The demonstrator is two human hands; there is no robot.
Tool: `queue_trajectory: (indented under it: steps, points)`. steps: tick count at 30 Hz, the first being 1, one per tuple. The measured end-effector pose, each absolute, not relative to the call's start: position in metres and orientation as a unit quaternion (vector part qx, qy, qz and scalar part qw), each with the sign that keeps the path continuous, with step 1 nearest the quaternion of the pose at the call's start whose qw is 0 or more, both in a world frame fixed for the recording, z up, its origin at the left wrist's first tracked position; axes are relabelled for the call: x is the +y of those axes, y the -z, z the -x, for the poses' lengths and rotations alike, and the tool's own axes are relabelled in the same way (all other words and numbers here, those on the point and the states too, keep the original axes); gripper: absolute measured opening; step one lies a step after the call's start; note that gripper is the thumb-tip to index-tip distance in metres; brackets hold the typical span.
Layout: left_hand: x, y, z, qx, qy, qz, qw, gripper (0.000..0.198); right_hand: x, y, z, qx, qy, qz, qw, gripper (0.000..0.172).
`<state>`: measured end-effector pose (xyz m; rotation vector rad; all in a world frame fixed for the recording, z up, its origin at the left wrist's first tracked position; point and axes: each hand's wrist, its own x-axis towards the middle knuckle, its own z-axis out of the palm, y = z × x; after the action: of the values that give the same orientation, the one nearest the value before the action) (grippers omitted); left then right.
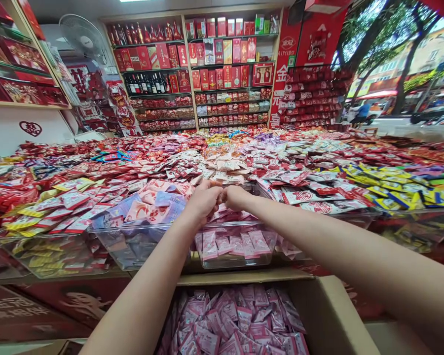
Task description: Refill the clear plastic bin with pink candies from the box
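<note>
My left hand point(204, 199) and my right hand point(235, 197) reach out side by side over a clear plastic bin point(237, 256) holding pink candy packets point(227, 242). Both hands are closed into fists and touch each other. What they grip is hidden by the fingers. Just beyond them lies a heap of pale wrapped candies point(225, 170). Below my forearms an open cardboard box point(329, 315) is filled with more pink packets point(237, 323).
A wide counter is covered with bins of wrapped sweets: red and pink ones point(77, 197) at left, yellow and blue ones point(403, 190) at right. Shelves of red gift boxes and bottles point(192, 69) line the back wall. A fan point(82, 39) stands at back left. A street point(410, 118) shows at right.
</note>
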<state>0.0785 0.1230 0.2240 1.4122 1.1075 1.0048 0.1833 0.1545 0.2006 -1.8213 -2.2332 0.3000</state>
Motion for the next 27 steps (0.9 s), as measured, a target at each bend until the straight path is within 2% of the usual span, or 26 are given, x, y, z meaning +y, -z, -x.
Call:
queue_trajectory:
  steps: [5, 9, 11, 14, 18, 20, 22, 24, 25, 27]
  points:
    - [0.118, -0.229, -0.08, 0.461, -0.404, -0.589, 0.526, 0.006, 0.15, -0.196, -0.181, -0.801, -0.112, 0.576, 0.121, 0.008]
    - [0.118, -0.229, -0.079, 0.448, -0.4, -0.594, 0.535, 0.004, 0.154, -0.192, -0.183, -0.805, -0.091, 0.562, 0.165, 0.005]
    - [0.121, -0.227, -0.078, 0.441, -0.4, -0.594, 0.541, 0.002, 0.154, -0.198, -0.187, -0.796, -0.066, 0.565, 0.205, 0.002]
    - [0.125, -0.223, -0.076, 0.434, -0.404, -0.591, 0.547, 0.006, 0.136, -0.218, -0.195, -0.766, -0.012, 0.574, 0.289, 0.014]
    - [0.127, -0.221, -0.075, 0.429, -0.402, -0.594, 0.549, 0.009, 0.064, -0.222, -0.199, -0.77, 0.068, 0.47, 0.426, 0.019]
    - [0.125, -0.222, -0.076, 0.431, -0.394, -0.597, 0.549, 0.007, 0.023, -0.187, -0.192, -0.825, 0.044, 0.41, 0.387, 0.019]
    - [0.124, -0.223, -0.077, 0.436, -0.385, -0.601, 0.548, 0.006, -0.005, -0.128, -0.18, -0.915, -0.047, 0.341, 0.21, 0.022]
    - [0.123, -0.224, -0.077, 0.441, -0.381, -0.604, 0.543, 0.006, -0.017, -0.062, -0.168, -0.931, -0.136, 0.33, 0.069, 0.027]
    - [0.122, -0.224, -0.077, 0.442, -0.381, -0.606, 0.54, 0.006, -0.019, -0.033, -0.163, -0.915, -0.168, 0.365, 0.031, 0.03]
    - [0.122, -0.225, -0.077, 0.443, -0.382, -0.609, 0.535, 0.006, -0.016, 0.008, -0.158, -0.894, -0.187, 0.408, 0.021, 0.034]
